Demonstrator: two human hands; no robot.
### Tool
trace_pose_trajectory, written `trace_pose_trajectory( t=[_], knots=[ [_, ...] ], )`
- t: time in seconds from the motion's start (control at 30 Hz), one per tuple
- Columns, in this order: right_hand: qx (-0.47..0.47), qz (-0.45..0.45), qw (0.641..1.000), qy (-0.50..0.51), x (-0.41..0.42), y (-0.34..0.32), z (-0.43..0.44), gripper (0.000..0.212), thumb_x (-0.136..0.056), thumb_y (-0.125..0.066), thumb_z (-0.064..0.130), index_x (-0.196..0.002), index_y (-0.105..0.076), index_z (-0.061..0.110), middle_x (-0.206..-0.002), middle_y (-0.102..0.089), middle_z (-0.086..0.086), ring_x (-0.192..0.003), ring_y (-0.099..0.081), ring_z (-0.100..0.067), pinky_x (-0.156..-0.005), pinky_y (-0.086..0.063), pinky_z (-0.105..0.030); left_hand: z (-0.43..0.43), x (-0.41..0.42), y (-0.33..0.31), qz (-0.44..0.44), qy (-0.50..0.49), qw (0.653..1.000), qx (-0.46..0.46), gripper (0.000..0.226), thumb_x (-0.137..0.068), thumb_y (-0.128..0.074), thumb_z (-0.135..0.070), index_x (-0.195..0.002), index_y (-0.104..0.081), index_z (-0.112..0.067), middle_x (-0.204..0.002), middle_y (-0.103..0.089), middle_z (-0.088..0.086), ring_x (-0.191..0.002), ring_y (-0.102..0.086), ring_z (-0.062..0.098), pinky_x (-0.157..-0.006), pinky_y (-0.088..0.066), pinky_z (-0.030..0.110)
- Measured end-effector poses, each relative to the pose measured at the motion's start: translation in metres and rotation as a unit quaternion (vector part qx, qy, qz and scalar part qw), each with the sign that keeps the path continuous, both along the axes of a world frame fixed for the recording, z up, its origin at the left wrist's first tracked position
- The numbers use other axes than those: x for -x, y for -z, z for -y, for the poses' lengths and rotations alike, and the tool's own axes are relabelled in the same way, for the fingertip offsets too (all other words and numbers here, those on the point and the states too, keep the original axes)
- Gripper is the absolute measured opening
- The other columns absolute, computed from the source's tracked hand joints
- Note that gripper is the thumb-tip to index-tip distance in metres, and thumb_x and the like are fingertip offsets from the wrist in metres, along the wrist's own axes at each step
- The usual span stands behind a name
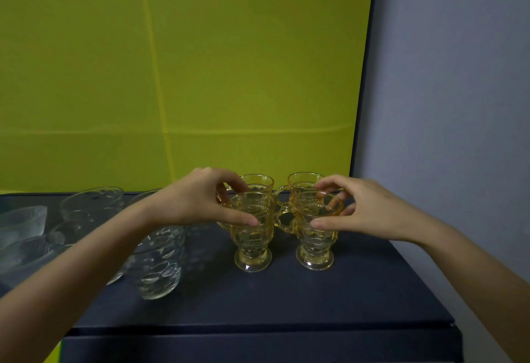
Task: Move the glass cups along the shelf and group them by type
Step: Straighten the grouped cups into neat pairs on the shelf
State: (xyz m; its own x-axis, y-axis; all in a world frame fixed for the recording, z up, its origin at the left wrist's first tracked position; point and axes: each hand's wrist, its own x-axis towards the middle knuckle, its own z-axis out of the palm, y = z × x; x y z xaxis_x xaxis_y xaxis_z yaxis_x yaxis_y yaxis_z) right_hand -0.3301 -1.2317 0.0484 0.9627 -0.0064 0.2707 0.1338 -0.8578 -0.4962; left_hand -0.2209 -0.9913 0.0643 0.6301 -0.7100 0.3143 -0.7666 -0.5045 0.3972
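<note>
You are looking down at a dark blue-grey shelf (286, 299) whose near edge drops to a darker front panel, with a yellow-green sheet (172, 61) hanging creased behind it and a pale grey wall (459, 76) closing the right side. Four amber footed cups stand together at the far right of the shelf, two by two: the near left amber cup (253, 233) and the near right amber cup (315, 233) in front, the far left amber cup (258, 183) and the far right amber cup (304, 182) just behind them, handles pointing left. Your left hand (200, 196) reaches in from the left, and its fingers (246, 220) curl around the rim of the near left amber cup, thumb on the near side and the rest over the far side. Your right hand (364, 210) does the same on the near right amber cup, thumb and fingertips closing on its rim. To the left, partly hidden under your left forearm, stands a clear dimpled glass (157, 265), and beyond it clear glass bowls (91, 205) crowd the left end of the shelf, blurred and overlapping, so their count is hard to tell.
</note>
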Motion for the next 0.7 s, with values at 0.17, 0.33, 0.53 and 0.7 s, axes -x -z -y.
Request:
trace_pose_trajectory(
  t=[0.17, 0.33, 0.53, 0.7],
  knots=[
    [0.064, 0.025, 0.998, 0.005, 0.004, -0.003, 0.003, 0.088, -0.049, -0.055, 0.074, -0.124, -0.048, 0.03, -0.119, -0.054, 0.016, -0.102, -0.056, -0.006, -0.091, -0.049, -0.033, -0.005, 0.001, 0.0, 0.005, -0.009, 1.0, 0.0, 0.08, -0.039, -0.06, -0.079, -0.101, -0.062, -0.029, -0.099, -0.065, -0.014, -0.086, -0.061, 0.002, -0.08, -0.052, 0.024],
    [0.122, 0.083, 0.989, -0.012, 0.008, -0.015, 0.001, 0.06, -0.071, -0.056, 0.063, -0.12, -0.052, 0.029, -0.116, -0.058, 0.016, -0.103, -0.055, -0.002, -0.093, -0.046, -0.029, -0.026, 0.01, -0.017, 0.026, -0.033, 0.995, 0.09, 0.056, -0.067, -0.058, -0.067, -0.101, -0.064, -0.023, -0.097, -0.067, -0.012, -0.086, -0.063, 0.005, -0.077, -0.054, 0.025],
    [0.099, 0.128, 0.985, -0.058, -0.011, -0.033, -0.034, 0.028, -0.083, -0.059, 0.038, -0.108, -0.062, 0.027, -0.102, -0.066, 0.014, -0.094, -0.06, -0.001, -0.086, -0.05, -0.03, -0.066, 0.011, -0.029, 0.109, -0.099, 0.977, 0.155, 0.019, -0.084, -0.059, -0.024, -0.095, -0.068, -0.012, -0.087, -0.07, 0.006, -0.079, -0.062, 0.013, -0.073, -0.049, 0.028],
    [0.102, 0.124, 0.983, -0.091, -0.038, -0.039, -0.085, 0.022, -0.084, -0.06, 0.035, -0.104, -0.064, 0.028, -0.097, -0.068, 0.012, -0.091, -0.062, -0.003, -0.083, -0.051, -0.028, -0.108, -0.008, -0.025, 0.121, -0.118, 0.979, 0.118, 0.016, -0.085, -0.06, -0.02, -0.094, -0.068, -0.01, -0.087, -0.07, 0.008, -0.077, -0.061, 0.016, -0.068, -0.049, 0.026]
  ],
)
